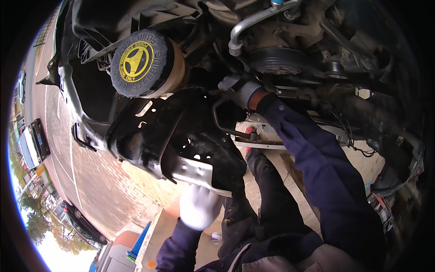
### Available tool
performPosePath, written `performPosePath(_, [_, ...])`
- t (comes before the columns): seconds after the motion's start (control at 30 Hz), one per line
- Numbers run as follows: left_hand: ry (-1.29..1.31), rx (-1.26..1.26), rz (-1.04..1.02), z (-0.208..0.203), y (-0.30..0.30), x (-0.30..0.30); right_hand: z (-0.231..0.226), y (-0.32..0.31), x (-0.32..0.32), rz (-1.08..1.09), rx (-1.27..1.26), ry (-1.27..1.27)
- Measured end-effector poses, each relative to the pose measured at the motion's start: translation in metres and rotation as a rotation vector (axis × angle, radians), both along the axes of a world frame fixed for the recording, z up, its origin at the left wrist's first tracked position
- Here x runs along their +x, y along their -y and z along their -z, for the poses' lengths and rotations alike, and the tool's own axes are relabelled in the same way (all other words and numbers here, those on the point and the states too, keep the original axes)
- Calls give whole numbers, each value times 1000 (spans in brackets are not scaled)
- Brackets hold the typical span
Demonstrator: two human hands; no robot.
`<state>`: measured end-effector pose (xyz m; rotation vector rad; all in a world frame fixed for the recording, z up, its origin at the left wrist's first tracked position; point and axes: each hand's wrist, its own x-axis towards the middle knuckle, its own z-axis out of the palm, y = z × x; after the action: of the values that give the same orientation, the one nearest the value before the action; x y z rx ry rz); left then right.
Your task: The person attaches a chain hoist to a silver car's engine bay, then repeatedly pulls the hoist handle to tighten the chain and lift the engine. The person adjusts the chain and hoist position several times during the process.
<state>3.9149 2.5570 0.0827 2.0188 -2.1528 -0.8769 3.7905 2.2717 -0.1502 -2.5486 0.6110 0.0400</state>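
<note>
Paved ground (63, 129) lies beyond a black panel (138, 133) below the reservoir (149, 68). Left hand (199, 206) curls at the panel's lower edge, right hand (242, 90) curls near a pulley (278, 60); their hold is unclear.

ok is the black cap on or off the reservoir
On. The black cap sits over the tan reservoir, covering its mouth; whether it's tight, I cannot tell.

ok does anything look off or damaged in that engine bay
Two things look odd. Thin dark wires dangle in loops at the right, seemingly loose, and ground shows through the gap beyond the pale crossbar, so the front may be partly stripped. I can make out no spill.
</note>
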Motion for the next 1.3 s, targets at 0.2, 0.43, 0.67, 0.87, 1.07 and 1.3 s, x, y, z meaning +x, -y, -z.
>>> performPosePath(0.2, [189,-621,49,-128,121,94,0,-1,5,-2,54,140])
performPosePath(0.43, [131,-690,-25,-77,183,122,-6,-5,17,-46,1,139])
performPosePath(0.67, [133,-402,-131,-81,200,107,9,-18,64,41,47,123])
performPosePath(0.87, [113,-391,-146,-82,200,106,9,-10,41,89,107,56])
performPosePath(1.07, [115,-369,-162,-82,199,105,-1,-8,17,159,140,-66])
performPosePath(1.3, [137,-380,-141,-80,199,107,4,-13,32,3,-49,22])
